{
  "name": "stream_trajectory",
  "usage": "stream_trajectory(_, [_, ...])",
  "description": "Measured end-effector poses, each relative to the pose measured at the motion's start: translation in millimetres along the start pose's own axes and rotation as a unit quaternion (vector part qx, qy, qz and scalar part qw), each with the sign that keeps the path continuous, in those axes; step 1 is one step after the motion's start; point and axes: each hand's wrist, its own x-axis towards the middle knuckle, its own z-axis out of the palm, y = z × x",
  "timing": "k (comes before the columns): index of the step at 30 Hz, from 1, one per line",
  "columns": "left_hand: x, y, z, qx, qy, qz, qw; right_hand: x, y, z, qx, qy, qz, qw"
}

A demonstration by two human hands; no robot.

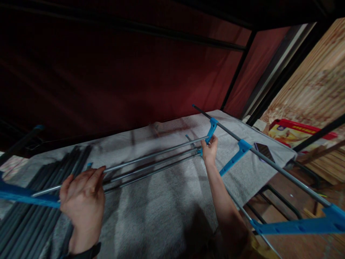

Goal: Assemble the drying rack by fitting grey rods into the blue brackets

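On the left, my left hand (pixel 83 196) is closed around a thin silver metal rod (pixel 153 154), whose near end lies over a blue plastic bracket (pixel 32 196). Farther off, my right hand (pixel 210 149) pinches the lower part of another blue bracket (pixel 213 124) where that rod's far end meets it. My fingers hide whether the end sits inside the bracket. Two more silver rods (pixel 159 166) run roughly parallel just below. A long grey pole (pixel 285 173) passes through the upper ends of several blue brackets on the right.
Dark grey tubes (pixel 35 216) lie in a bundle at the left on a grey cloth (pixel 151 216). A phone (pixel 264 151) rests near the right edge. Beyond stands a red and yellow box (pixel 296 135). Dark red sheeting (pixel 134 82) on a black frame closes the back.
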Motion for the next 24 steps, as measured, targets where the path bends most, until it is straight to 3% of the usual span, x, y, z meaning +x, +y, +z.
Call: stream_trajectory(24, [2.5, 4.1, -2.1, -0.008, 0.005, -0.01, 1.0, -2.2, -6.8, -4.2, -0.076, -0.006, -0.041, 0.996])
